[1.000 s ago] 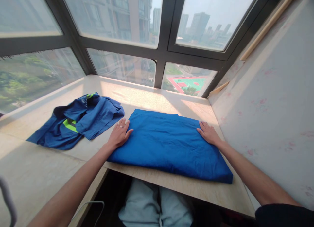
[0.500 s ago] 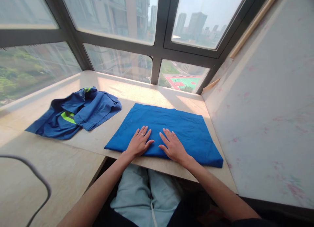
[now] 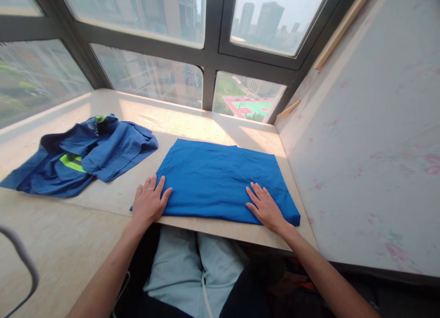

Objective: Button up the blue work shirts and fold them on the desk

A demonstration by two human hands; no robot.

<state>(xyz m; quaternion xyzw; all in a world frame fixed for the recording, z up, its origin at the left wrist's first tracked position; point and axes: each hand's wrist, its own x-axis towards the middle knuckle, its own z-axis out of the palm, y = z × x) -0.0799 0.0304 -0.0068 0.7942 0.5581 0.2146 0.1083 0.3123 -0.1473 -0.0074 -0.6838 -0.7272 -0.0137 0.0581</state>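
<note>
The folded blue cloth [image 3: 220, 180] lay flat on the pale table [image 3: 103, 208] by the window. Both hands rested on its near corners with fingers spread, gripping nothing — left hand [image 3: 148, 202], right hand [image 3: 266, 208] — beside a crumpled work jacket [image 3: 79, 155].

I find no writing, brand, number or sign that I can read from here; the folded blue cloth [image 3: 220, 180] at 12 o'clock shows plain fabric with no tag; the dark blue garment [image 3: 113, 148] at 10 o'clock bears only a yellow-green stripe [image 3: 72, 162], no letters; the wall panel [image 3: 371, 148] at 3 o'clock carries faint pink marks, possibly a printed pattern, too blurred to read; the sports court [image 3: 249, 108] beyond the glass has painted lines only.
</note>
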